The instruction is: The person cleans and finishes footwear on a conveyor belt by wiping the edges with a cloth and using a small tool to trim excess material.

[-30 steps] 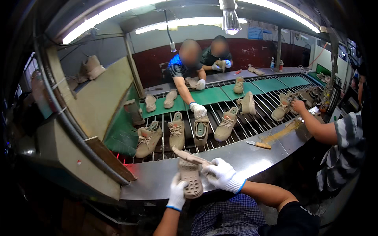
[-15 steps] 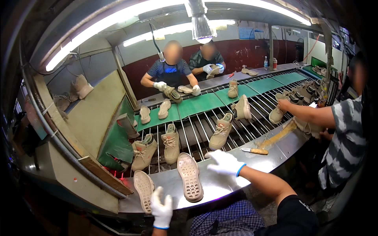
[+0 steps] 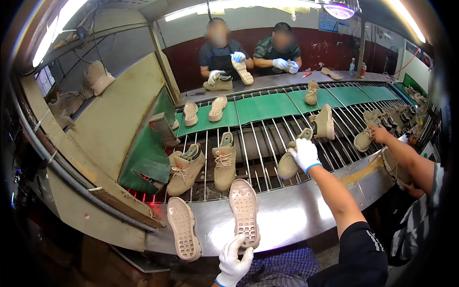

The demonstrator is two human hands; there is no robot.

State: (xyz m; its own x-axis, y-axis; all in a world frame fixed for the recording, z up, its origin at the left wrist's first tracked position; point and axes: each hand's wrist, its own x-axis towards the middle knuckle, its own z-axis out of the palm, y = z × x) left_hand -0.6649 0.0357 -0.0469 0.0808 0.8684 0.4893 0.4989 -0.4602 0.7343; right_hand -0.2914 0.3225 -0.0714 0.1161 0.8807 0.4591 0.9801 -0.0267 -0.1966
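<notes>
My right hand, in a white knit glove with a blue cuff, reaches over the rollers and grips the upper part of a beige lace-up shoe. The fingers cover much of its laces and collar. At the metal ledge's front edge my gloved left hand has thumb and fingers apart, fingertips at the heel of a beige shoe sole; whether they touch it is hard to tell. A second sole lies to the left. Both soles lie with their honeycombed side up.
Two beige shoes stand on the metal rollers beyond the soles. Loose soles lie on a green sheet. Two gloved co-workers handle shoe parts across the line; another person's hand holds a shoe at right. A panelled housing bounds the left.
My right hand has moved forward from above the ledge onto the shoe. My left hand has shifted right, from the left sole to the other sole's heel. The view has turned slightly left.
</notes>
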